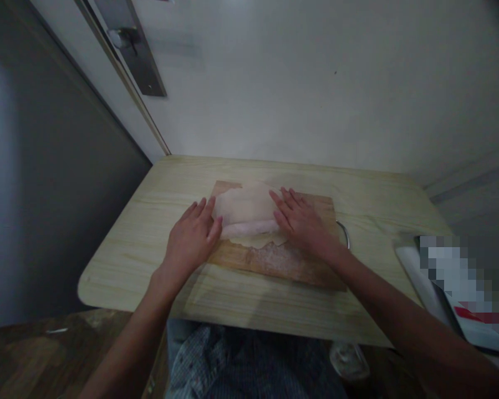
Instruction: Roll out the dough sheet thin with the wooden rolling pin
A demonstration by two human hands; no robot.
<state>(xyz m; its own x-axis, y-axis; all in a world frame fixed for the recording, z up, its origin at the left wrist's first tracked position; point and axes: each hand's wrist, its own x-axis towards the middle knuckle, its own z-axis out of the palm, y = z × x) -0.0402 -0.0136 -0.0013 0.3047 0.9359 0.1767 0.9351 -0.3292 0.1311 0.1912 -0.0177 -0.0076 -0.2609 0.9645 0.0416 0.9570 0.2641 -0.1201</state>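
Note:
A thin pale sheet of dough or wrapper (245, 208) lies on a wooden cutting board (283, 260), folded over a pinkish filling along its near edge. My left hand (193, 235) rests flat with fingers stretched out, its fingertips touching the sheet's left side. On the right side of the sheet lies my right hand (301, 221), also flat, fingers extended and pressing on it. Flour dusts the board in front of the sheet.
The board sits on a light wooden table (149, 221) against a white wall. A metal ring handle (344, 233) sticks out at the board's right edge. A white packet with red print (461, 299) lies at the table's right end. A door with a handle is at upper left.

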